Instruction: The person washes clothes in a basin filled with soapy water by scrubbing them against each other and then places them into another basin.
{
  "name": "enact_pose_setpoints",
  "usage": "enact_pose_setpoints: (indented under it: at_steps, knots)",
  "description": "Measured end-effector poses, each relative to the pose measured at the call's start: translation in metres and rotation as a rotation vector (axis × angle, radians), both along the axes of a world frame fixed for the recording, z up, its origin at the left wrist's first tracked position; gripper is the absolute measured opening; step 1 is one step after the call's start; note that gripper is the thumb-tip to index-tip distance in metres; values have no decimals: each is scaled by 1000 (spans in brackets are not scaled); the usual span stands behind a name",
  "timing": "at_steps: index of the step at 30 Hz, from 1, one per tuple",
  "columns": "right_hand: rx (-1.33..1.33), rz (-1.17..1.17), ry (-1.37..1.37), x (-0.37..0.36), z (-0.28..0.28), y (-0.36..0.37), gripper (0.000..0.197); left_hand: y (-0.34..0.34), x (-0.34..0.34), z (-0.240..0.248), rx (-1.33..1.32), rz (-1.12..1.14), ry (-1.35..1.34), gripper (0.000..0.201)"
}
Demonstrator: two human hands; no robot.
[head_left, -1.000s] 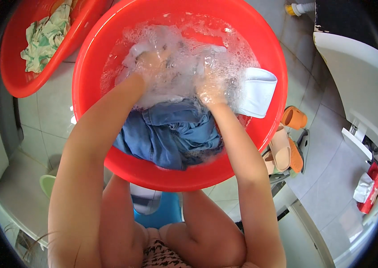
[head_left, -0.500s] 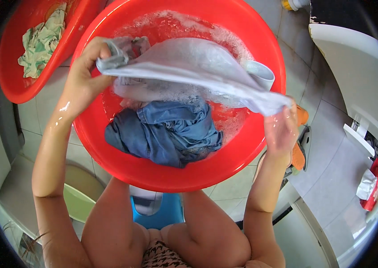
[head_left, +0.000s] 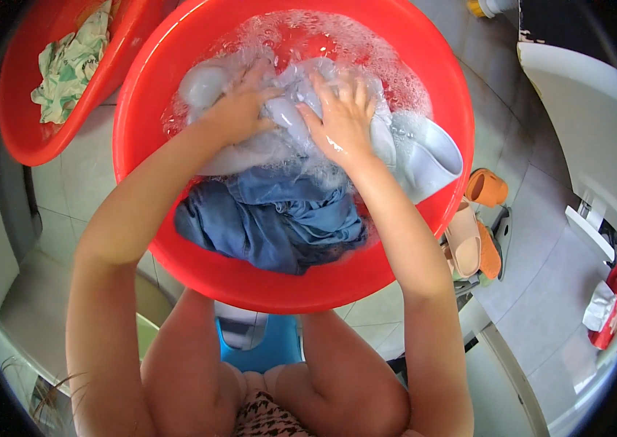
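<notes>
Both my hands press down on a wet, pale whitish garment [head_left: 250, 154] in the soapy water of a large red basin [head_left: 294, 288]. My left hand [head_left: 239, 109] lies on its left part, fingers stretched out and partly sunk among the cloth and suds. Flat on the cloth just to the right, my right hand [head_left: 341, 120] has its fingers spread. Trapped air bulges the fabric up beside my left hand. Nearer to me in the basin sits a bunched blue garment [head_left: 272, 218]. A pale plastic cup-like container [head_left: 428, 156] leans at the basin's right side.
A second red basin [head_left: 46, 146] with a green-and-white printed cloth [head_left: 68, 69] stands at the far left. Slippers [head_left: 463, 240] and an orange cup-like item [head_left: 486, 188] are on the tiles to the right. A blue stool [head_left: 264, 349] shows between my legs.
The pale garment, stretched between my hands above the basin, is now down in the water. Both hands have come inward, and their fingers have let go and spread over it.
</notes>
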State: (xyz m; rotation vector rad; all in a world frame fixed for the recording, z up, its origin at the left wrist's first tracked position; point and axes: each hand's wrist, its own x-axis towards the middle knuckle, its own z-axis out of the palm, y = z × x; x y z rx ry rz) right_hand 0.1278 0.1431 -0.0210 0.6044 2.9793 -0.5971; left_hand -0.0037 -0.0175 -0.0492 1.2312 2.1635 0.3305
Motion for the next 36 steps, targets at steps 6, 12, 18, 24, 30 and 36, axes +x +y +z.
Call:
enact_pose_setpoints:
  at_steps: [6, 12, 18, 24, 30, 36]
  knots:
    - [97, 23, -69, -2, -46, 11, 47, 6, 25, -70, 145, 204, -226, 67]
    - [-276, -239, -68, -10, -25, 5, 57, 5, 8, -25, -48, 497, -592, 72]
    - [-1810, -872, 248, -37, -36, -6, 58, 21, 31, 19, 685, 462, -263, 41]
    - [-2003, -1005, 263, -20, 32, -36, 43, 15, 49, 78, 585, 195, -97, 28]
    - [-1163, -754, 218, -7, 75, -23, 40, 6, 1, 75, 367, 231, 48, 30]
    - [-140, -253, 288, 17, 35, 12, 44, -12, 14, 56, 336, 10, 450, 46]
